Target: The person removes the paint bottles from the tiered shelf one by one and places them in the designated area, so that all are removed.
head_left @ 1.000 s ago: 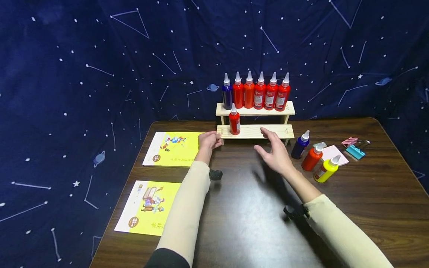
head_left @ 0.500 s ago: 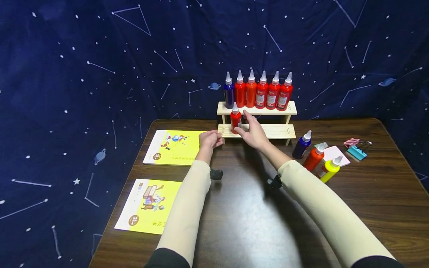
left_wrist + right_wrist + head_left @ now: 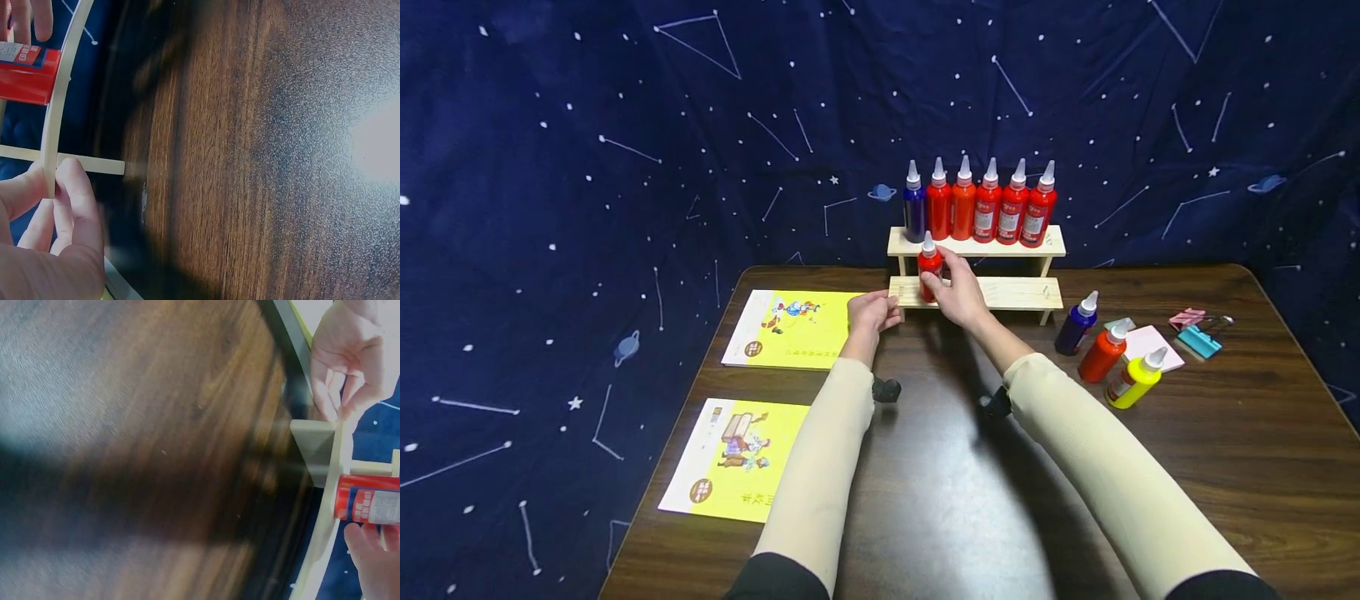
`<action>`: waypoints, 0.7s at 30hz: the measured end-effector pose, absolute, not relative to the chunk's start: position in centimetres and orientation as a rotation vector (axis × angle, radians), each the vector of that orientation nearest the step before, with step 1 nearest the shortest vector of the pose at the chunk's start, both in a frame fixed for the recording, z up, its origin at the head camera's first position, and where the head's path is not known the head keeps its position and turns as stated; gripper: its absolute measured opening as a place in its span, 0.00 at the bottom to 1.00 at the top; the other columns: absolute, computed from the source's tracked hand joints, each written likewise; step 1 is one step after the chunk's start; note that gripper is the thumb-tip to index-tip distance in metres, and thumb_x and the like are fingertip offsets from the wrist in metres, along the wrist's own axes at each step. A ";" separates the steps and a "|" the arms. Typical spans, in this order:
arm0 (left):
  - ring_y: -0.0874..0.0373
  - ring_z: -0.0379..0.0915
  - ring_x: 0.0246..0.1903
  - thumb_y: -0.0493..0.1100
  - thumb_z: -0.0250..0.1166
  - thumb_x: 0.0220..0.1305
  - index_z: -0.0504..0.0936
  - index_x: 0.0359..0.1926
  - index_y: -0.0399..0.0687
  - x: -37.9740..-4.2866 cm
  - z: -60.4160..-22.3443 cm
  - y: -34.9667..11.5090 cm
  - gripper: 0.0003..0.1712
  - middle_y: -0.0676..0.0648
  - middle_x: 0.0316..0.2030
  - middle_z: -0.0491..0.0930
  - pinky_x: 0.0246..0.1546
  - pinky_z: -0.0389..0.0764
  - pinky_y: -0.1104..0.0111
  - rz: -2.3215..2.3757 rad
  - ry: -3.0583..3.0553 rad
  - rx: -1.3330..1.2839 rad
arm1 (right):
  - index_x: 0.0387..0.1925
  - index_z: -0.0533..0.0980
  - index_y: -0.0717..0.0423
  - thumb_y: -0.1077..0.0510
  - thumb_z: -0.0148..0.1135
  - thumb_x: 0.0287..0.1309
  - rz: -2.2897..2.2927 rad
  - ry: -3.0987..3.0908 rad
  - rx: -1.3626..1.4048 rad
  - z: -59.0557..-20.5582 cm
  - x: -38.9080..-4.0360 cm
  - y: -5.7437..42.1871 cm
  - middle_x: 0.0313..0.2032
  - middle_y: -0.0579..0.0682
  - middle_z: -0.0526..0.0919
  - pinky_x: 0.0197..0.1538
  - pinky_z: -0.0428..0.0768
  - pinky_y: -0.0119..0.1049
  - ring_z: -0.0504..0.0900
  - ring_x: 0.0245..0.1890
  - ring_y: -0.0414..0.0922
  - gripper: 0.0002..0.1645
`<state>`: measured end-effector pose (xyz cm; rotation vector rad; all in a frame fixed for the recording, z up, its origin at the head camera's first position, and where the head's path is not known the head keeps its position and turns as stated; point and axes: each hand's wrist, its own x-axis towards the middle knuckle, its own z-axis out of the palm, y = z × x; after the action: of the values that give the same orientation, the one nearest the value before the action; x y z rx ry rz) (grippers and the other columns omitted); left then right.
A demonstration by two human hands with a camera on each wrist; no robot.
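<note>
A red squeeze bottle [image 3: 929, 263] with a white pointed nozzle stands upright near the left end of the lower step of a two-step wooden rack [image 3: 1018, 293]. My right hand [image 3: 964, 297] grips it from the right, thumb at the front and index finger higher near the shoulder. In the right wrist view the label of the red bottle [image 3: 375, 506] shows, with the right fingertips [image 3: 355, 536] right at its side. My left hand [image 3: 871, 314] pinches the left end of the lower step; the left wrist view shows the board between the left thumb and fingers [image 3: 78, 187].
On the upper step stand a dark blue bottle [image 3: 914, 212] and several red and orange ones [image 3: 987, 208]. Blue [image 3: 1076, 325], orange-red [image 3: 1103, 354] and yellow [image 3: 1133, 381] bottles stand at right, near a notepad [image 3: 1152, 346] and clips [image 3: 1198, 340]. Two yellow booklets [image 3: 820, 346] lie at left.
My right hand has moved left from over the right part of the lower step to the red bottle and closed around it. The left hand stays at the step's end.
</note>
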<state>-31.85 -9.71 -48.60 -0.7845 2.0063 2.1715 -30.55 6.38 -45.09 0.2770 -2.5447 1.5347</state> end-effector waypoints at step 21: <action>0.60 0.78 0.25 0.37 0.67 0.59 0.84 0.48 0.44 -31.9 -48.8 -9.9 0.14 0.51 0.29 0.81 0.20 0.82 0.75 1.972 2.102 -0.794 | 0.60 0.65 0.74 0.72 0.59 0.59 1.942 -2.139 0.125 -44.6 -17.0 10.4 0.53 0.71 0.72 0.58 0.76 0.53 0.75 0.51 0.65 0.27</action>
<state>-31.94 -9.91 -48.77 -0.7936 2.1024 1.9721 -16.98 10.36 -44.60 0.1248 -2.1388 1.9416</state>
